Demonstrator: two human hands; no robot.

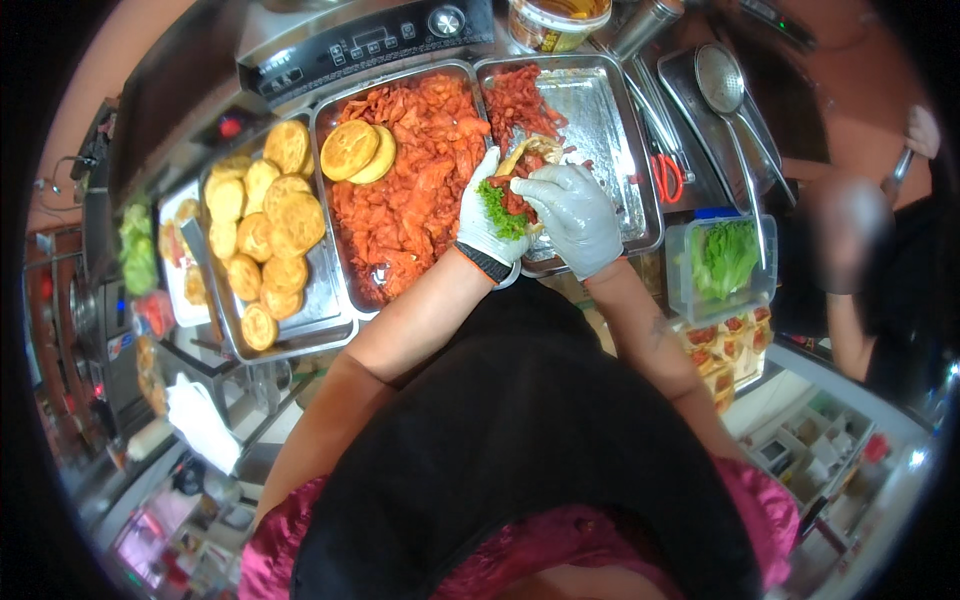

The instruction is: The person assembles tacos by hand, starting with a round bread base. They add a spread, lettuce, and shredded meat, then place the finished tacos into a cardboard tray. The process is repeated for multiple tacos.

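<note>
My left hand, in a white glove, is closed around a split round bun filled with red sauced meat and green leaf lettuce. My gloved right hand has its fingers bent together against the red meat filling in the bun; its fingertips are partly hidden. Both hands are over the edge between two steel trays. The left one of these is heaped with red meat pieces, and two round flatbreads lie on them. More red meat sits in the right tray.
Farther left, a tray holds several golden flatbreads. At right are red-handled scissors, a perforated skimmer and a plastic box of lettuce. A tub stands behind the trays. Another person's arm shows at far right.
</note>
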